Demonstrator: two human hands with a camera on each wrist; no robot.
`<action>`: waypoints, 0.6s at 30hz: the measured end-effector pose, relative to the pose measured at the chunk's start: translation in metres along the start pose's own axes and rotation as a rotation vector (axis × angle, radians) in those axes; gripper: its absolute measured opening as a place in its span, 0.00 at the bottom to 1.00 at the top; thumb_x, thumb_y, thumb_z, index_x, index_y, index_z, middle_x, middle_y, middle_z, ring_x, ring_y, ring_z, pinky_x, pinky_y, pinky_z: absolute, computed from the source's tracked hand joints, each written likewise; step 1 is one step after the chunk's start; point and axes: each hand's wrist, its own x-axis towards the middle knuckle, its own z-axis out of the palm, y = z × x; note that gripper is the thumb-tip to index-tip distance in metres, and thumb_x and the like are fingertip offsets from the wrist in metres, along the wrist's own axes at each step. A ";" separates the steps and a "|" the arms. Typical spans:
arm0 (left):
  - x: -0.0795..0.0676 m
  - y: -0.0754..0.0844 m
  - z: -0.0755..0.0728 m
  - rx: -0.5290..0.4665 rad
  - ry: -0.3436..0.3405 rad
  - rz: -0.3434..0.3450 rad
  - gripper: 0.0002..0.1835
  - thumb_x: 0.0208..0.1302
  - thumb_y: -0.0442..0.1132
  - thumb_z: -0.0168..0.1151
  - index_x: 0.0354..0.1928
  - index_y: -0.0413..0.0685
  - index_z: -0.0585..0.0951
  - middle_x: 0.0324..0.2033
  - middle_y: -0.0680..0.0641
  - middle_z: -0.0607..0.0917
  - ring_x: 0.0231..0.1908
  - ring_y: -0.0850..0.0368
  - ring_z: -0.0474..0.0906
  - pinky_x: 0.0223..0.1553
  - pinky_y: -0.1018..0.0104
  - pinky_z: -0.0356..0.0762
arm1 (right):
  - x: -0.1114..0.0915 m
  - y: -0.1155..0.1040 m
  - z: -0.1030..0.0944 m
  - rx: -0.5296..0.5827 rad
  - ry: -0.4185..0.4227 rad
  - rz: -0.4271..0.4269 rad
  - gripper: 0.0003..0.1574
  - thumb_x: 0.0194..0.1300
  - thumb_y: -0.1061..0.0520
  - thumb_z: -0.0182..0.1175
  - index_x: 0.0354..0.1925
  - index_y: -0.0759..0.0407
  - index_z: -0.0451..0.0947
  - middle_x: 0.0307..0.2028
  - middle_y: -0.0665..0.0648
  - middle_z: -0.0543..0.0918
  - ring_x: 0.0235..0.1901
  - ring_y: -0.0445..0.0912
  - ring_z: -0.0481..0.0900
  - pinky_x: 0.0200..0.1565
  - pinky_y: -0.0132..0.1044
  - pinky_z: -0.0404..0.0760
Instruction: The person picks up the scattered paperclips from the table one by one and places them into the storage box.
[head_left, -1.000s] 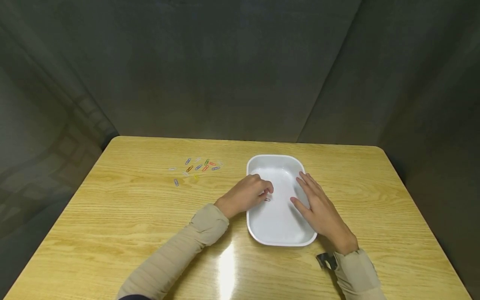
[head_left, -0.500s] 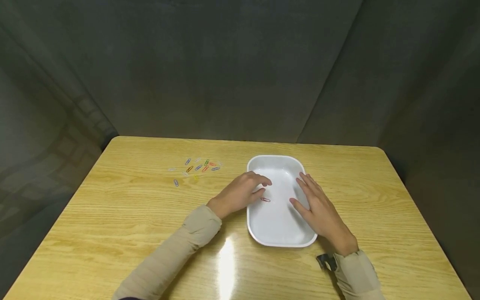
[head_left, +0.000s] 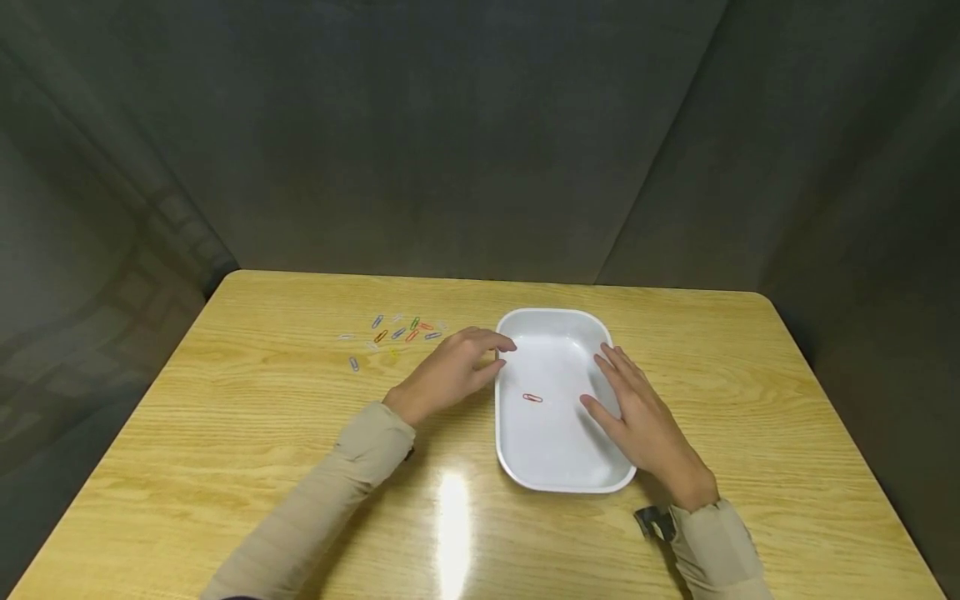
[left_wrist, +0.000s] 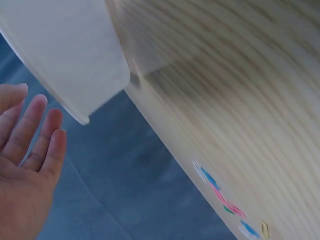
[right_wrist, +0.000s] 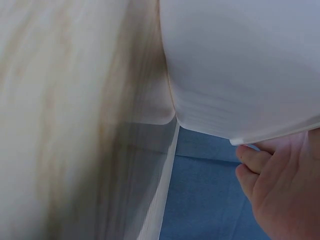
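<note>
A white rectangular tray (head_left: 555, 479) stands on the wooden table, with a red paper clip (head_left: 532, 397) lying on its floor. My left hand (head_left: 450, 371) hovers at the tray's left rim, fingers loosely extended and holding nothing; in the left wrist view the left hand (left_wrist: 30, 155) shows an empty palm beside the tray wall (left_wrist: 75, 55). Over the tray's right rim lies my right hand (head_left: 641, 417), fingers spread. From the right wrist view, the right hand (right_wrist: 285, 180) is at the rim, its fingertips partly hidden behind the tray (right_wrist: 240, 65).
Several colored paper clips (head_left: 412, 336) lie scattered on the table left of the tray, among them a blue clip (head_left: 354, 364) set nearer the front. Behind the table (head_left: 225, 433) hangs a dark curtain (head_left: 420, 142).
My left hand has opened its fingers and drawn back leftward from inside the tray to its left rim, leaving the red paper clip on the tray floor. The right hand stays in place.
</note>
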 end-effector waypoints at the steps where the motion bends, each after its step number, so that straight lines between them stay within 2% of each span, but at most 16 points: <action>1: -0.001 -0.002 -0.002 -0.003 0.001 0.000 0.13 0.67 0.32 0.61 0.52 0.43 0.83 0.51 0.46 0.86 0.54 0.52 0.80 0.56 0.60 0.79 | 0.000 0.000 0.000 0.001 0.000 0.000 0.45 0.73 0.40 0.54 0.74 0.65 0.57 0.77 0.64 0.53 0.76 0.63 0.49 0.71 0.64 0.55; 5: -0.004 -0.009 -0.008 -0.007 0.003 -0.017 0.13 0.67 0.34 0.63 0.53 0.43 0.83 0.53 0.45 0.86 0.57 0.50 0.80 0.58 0.58 0.78 | 0.001 0.000 0.000 0.006 0.001 0.000 0.45 0.72 0.39 0.54 0.74 0.65 0.58 0.77 0.64 0.53 0.77 0.63 0.49 0.71 0.64 0.55; 10: -0.010 -0.017 -0.016 0.018 -0.009 -0.071 0.15 0.67 0.35 0.63 0.55 0.46 0.82 0.55 0.46 0.85 0.58 0.49 0.79 0.60 0.54 0.77 | 0.001 0.000 -0.001 0.008 -0.002 0.004 0.46 0.72 0.39 0.55 0.74 0.65 0.57 0.77 0.64 0.53 0.77 0.63 0.49 0.71 0.64 0.55; 18: -0.019 -0.033 -0.025 0.041 -0.011 -0.129 0.16 0.67 0.35 0.63 0.56 0.45 0.82 0.54 0.45 0.84 0.55 0.47 0.80 0.56 0.53 0.79 | 0.002 -0.001 -0.001 0.005 -0.014 0.014 0.46 0.72 0.39 0.55 0.74 0.65 0.57 0.77 0.63 0.53 0.77 0.63 0.48 0.71 0.64 0.55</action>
